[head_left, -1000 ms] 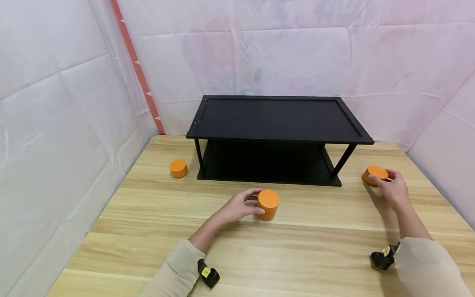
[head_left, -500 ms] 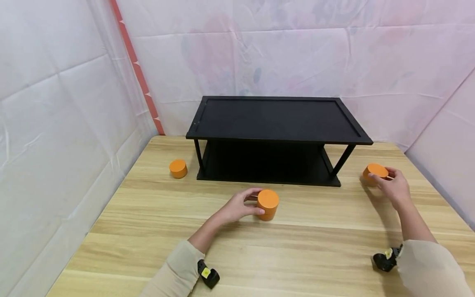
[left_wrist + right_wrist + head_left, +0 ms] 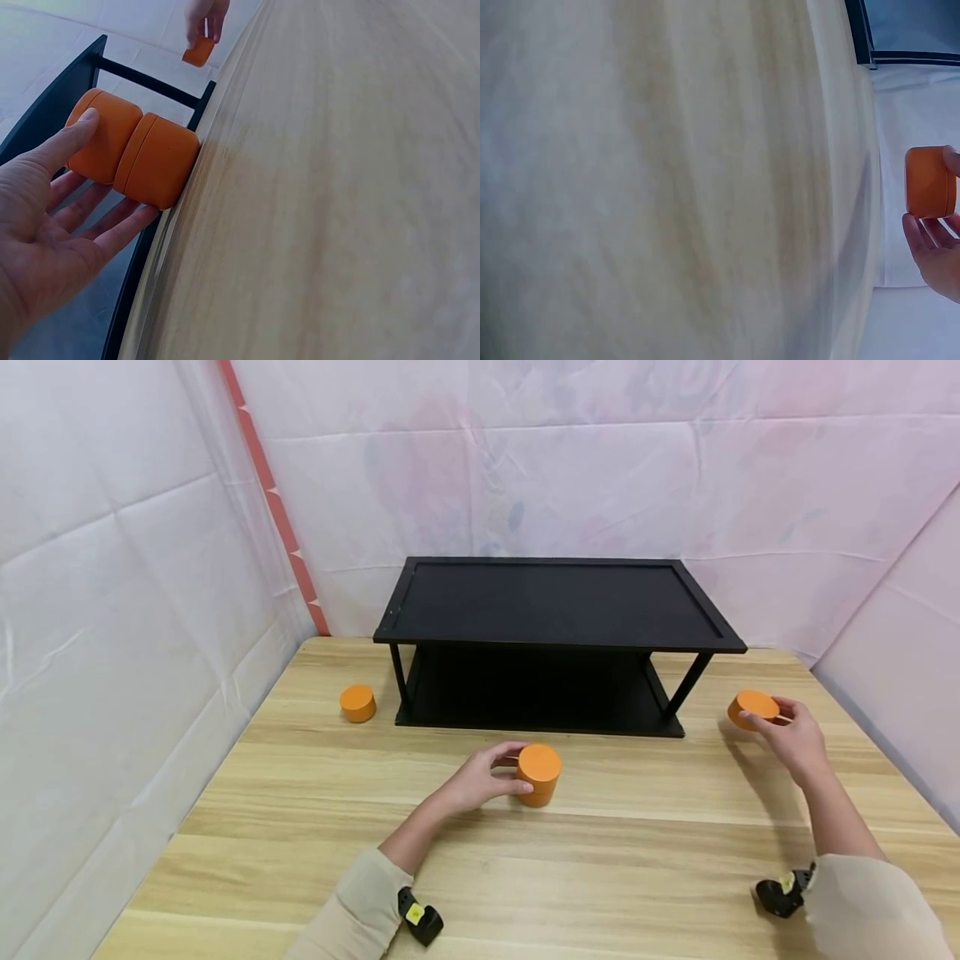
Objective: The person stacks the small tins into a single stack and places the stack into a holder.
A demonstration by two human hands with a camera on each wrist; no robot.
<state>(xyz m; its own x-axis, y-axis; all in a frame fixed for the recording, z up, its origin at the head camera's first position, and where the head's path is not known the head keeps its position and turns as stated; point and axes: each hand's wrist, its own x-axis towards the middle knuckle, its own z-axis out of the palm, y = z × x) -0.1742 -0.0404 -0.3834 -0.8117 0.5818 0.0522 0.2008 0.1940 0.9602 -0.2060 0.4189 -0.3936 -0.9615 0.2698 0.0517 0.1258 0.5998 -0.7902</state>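
Two round orange boxes with lid seams stand stacked on the wooden table. My left hand [image 3: 474, 781] grips this stack, thumb on the upper box [image 3: 112, 142] and fingers reaching across to the lower box [image 3: 161, 161]. Over at the right, my right hand [image 3: 797, 739] pinches another round orange box [image 3: 752, 707] between thumb and fingers. In the right wrist view that box [image 3: 926, 182] hangs clear of the tabletop. A further orange box [image 3: 357, 703] sits alone on the left, away from both hands.
A black two-tier rack [image 3: 558, 606] stands at the back middle of the table [image 3: 600, 877], its legs between the two shelves. White sheeting [image 3: 585, 485] hangs behind and at both sides. Each wrist carries a small black camera [image 3: 422, 917].
My right hand has lifted its orange box slightly off the table. The left hand keeps its hold on the stack, which stays in place. The head view has shifted a little.
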